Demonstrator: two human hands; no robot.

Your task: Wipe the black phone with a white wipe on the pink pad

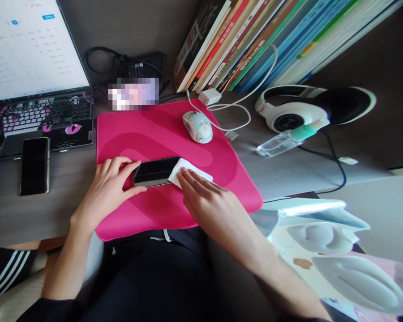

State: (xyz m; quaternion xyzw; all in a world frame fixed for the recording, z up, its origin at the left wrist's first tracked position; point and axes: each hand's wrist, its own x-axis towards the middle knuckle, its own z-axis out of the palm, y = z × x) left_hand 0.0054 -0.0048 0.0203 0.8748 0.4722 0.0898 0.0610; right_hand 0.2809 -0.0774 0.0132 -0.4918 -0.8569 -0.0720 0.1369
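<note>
A dark-screened smartphone point(154, 173) lies flat on a pink mouse pad point(147, 210). My left hand point(109, 190) grips its left end, thumb on the near edge and fingers at the far corner. Over the phone's right end is a folded white tissue point(196, 170), pressed down under the fingers of my right hand point(210, 197). The tissue hides that end of the screen and reaches onto the pad. Beyond the phone, a patterned computer mouse point(198, 127) rests on the pad.
An open laptop point(43, 116) and a second phone point(35, 165) are at left. Books point(235, 40) line the back. At right are a charger with white cable point(210, 96), white headphones point(289, 112) and a clear spray bottle point(278, 145) lying tilted.
</note>
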